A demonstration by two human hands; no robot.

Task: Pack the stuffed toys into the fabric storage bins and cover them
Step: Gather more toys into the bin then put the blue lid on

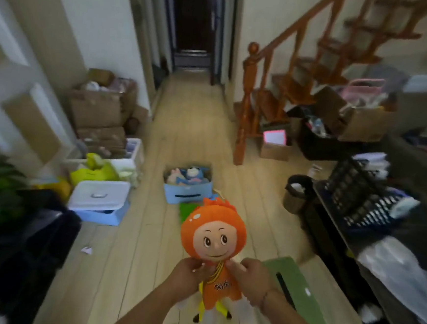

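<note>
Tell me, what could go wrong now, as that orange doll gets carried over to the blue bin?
The open blue bin already holds toys near its rim, so the orange doll, held by the left hand and right hand, may stick out and block a lid. The green piece on the floor before the bin could trip a foot.

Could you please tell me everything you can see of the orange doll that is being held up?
The orange doll is a plush figure with a big round head, an orange hood with a tuft on top, a printed smiling face, an orange body with writing on the chest and yellow legs. It hangs upright, facing the camera, above the wooden floor. The left hand and the right hand grip it at the shoulders.
</note>
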